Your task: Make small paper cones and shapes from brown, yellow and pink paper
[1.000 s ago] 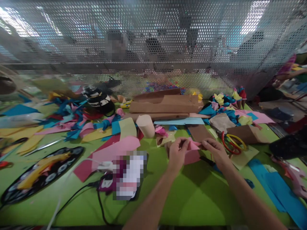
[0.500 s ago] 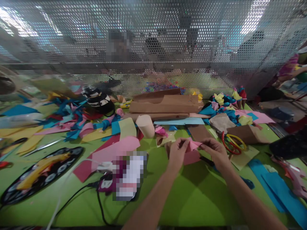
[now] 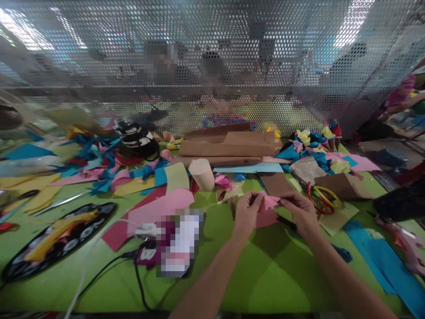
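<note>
Both hands pinch a small folded piece of pink paper (image 3: 268,202) above the green table (image 3: 272,283). My left hand (image 3: 246,212) grips its left side between thumb and fingers. At its right corner, my right hand (image 3: 299,210) has thumb and fingers closed. Another pink paper piece (image 3: 266,219) lies just below, partly hidden by the held one. A dark, slim object (image 3: 286,223) rests by my right hand; its kind is unclear. Behind my left hand sits a pink crumpled paper piece (image 3: 223,181) near an upright cream paper roll (image 3: 202,174).
Scissors with red and yellow handles (image 3: 323,199) lie to the right, near blue paper strips (image 3: 375,257). A phone (image 3: 181,246), blurred out, and a purple charger (image 3: 148,254) with cables are at left. A black oval tray (image 3: 109,210) lies further left. Perforated metal panel (image 3: 212,95) stands behind.
Hardly anything differs. Both hands keep the pink paper in almost the same place, with only a tiny shift of the fingers.
</note>
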`<state>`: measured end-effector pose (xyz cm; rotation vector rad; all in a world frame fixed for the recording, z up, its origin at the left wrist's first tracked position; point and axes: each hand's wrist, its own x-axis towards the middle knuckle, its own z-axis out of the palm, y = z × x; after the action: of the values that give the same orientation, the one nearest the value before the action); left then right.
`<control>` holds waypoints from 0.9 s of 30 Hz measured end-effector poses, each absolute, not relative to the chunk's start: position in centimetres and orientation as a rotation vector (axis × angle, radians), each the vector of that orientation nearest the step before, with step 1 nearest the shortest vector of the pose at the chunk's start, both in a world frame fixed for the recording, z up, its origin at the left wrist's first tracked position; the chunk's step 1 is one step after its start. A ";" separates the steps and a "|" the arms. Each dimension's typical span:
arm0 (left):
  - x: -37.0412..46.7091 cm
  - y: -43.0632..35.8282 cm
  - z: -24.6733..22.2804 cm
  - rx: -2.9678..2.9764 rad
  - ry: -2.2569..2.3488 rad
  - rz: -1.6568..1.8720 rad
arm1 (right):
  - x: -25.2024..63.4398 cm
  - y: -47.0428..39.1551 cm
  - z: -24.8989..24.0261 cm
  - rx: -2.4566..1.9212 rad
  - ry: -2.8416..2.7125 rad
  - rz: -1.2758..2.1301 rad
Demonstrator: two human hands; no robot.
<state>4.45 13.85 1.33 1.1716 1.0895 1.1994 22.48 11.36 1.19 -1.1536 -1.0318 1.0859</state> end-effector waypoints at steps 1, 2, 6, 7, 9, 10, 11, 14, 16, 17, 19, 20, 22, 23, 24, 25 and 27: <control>4.3 13.9 1.5 1.194 1.088 1.211 | 22.6 11.4 1.3 -1.129 -1.025 1.133; 4.3 13.9 1.7 1.218 1.088 1.225 | 22.7 11.5 1.4 -1.106 -1.028 1.172; 4.2 13.7 2.1 1.306 1.086 1.251 | 22.8 11.5 2.0 -1.150 -1.102 1.193; 4.3 13.7 2.1 1.327 1.080 1.253 | 22.7 11.5 2.1 -1.178 -1.123 1.191; 4.4 13.6 2.1 1.363 1.066 1.251 | 22.6 11.5 2.1 -1.223 -1.156 1.192; 4.4 13.5 2.0 1.375 1.062 1.248 | 22.6 11.5 2.0 -1.235 -1.169 1.190; 4.5 13.5 1.9 1.381 1.060 1.241 | 22.6 11.6 1.8 -1.247 -1.182 1.180; 4.5 13.4 1.8 1.380 1.073 1.232 | 22.6 11.8 1.5 -1.280 -1.233 1.111; 4.5 13.3 1.7 1.378 1.086 1.232 | 22.6 11.9 1.4 -1.288 -1.272 1.066; 4.5 13.3 1.7 1.380 1.092 1.232 | 22.6 11.9 1.5 -1.292 -1.292 1.046; 4.5 13.3 1.7 1.398 1.101 1.230 | 22.6 11.8 1.7 -1.311 -1.337 1.005; 4.5 13.3 1.7 1.415 1.106 1.233 | 22.6 11.7 1.9 -1.323 -1.362 0.987; 4.4 13.3 1.7 1.466 1.123 1.245 | 22.7 11.6 2.3 -1.337 -1.412 0.967; 4.4 13.3 1.7 1.498 1.135 1.249 | 22.7 11.5 2.5 -1.336 -1.431 0.971; 4.4 13.3 1.7 1.536 1.144 1.246 | 22.8 11.4 2.7 -1.324 -1.446 0.986; 4.3 13.2 1.8 1.576 1.150 1.231 | 22.7 11.4 2.9 -1.304 -1.458 1.011; 4.3 13.1 1.9 1.666 1.150 1.191 | 22.6 11.2 3.2 -1.265 -1.472 1.078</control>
<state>4.30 13.15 1.87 1.6664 1.1501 1.1909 22.65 11.24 3.18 -1.2648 -1.4717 1.0781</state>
